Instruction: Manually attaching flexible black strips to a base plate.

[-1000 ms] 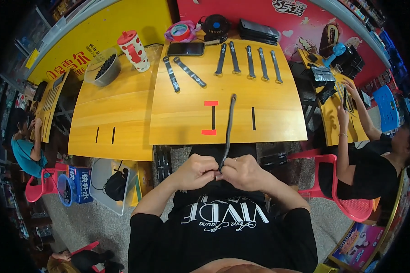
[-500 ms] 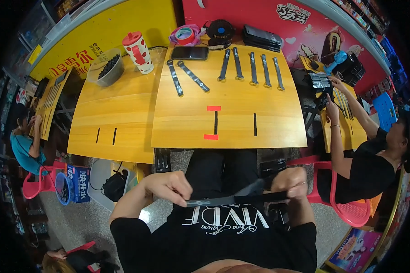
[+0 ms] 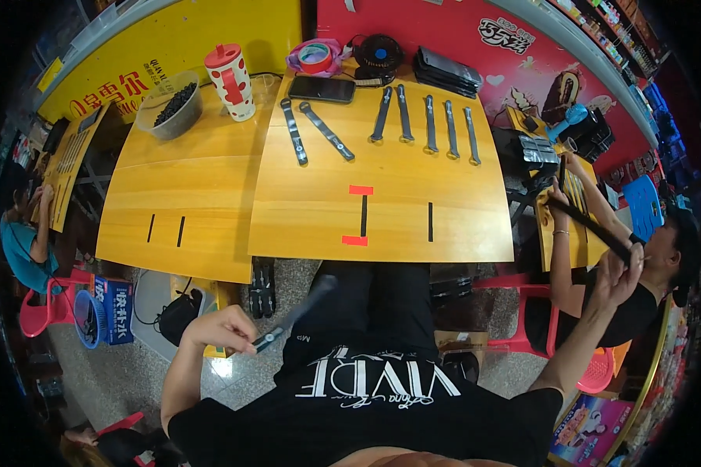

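My left hand (image 3: 224,328) is closed on one end of a narrow grey see-through plastic sleeve (image 3: 294,313), whose blurred far end sticks up over my lap. Out to the right, my raised right hand (image 3: 621,274) grips a long black strap (image 3: 589,226) by its lower end. The strap slants up and left, passing in front of a co-worker's arms. On the table (image 3: 304,222), two similar grey strips (image 3: 326,131) lie at the back left. Several more strips (image 3: 430,124) lie side by side at the back right.
Red tape pieces (image 3: 361,190) and black lines (image 3: 431,222) mark the tabletop. Behind stand a phone (image 3: 322,89), tape roll (image 3: 315,54), small fan (image 3: 378,51) and stacked black pouches (image 3: 446,71). At left are a spotted cup (image 3: 230,86) and plastic tub (image 3: 163,117). Co-workers sit at both sides.
My hands have moved far apart: the left to the left with the grey sleeve, the right up and rightward with the black strap. Sleeve and strap, together in front of me before, are now separate.
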